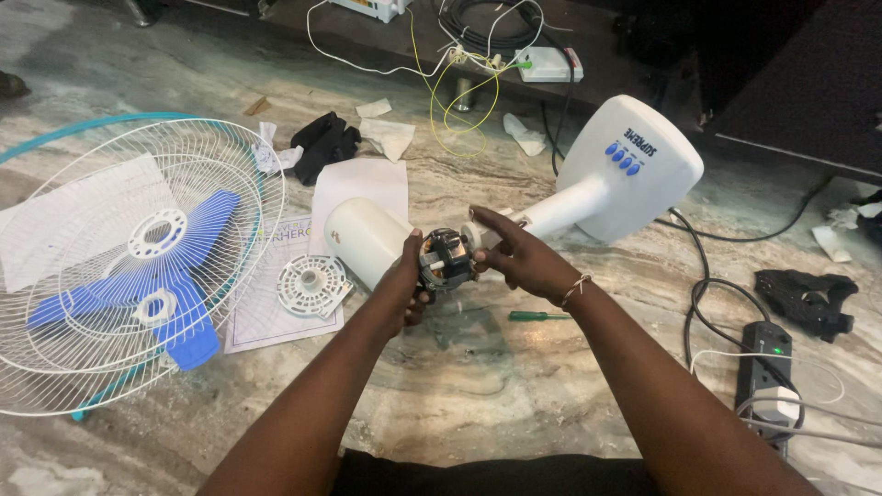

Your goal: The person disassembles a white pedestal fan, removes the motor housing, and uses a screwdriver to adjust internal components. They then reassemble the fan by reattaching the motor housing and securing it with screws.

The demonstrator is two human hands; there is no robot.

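A dismantled white table fan lies on the marble floor. Its exposed motor (446, 260) sits between my two hands. My left hand (401, 285) grips the motor's underside, next to the white rear motor cover (366, 237). My right hand (511, 253) holds the motor's right side, where the white neck (574, 204) runs up to the white base (634, 170) with blue buttons.
At left lies a white wire fan guard (110, 266) with a blue blade (175, 285) on it. A white round grille piece (314, 286) rests on paper sheets. A green-handled screwdriver (539, 316), a black power strip (767, 372), black parts (808, 298), cables and paper scraps lie around.
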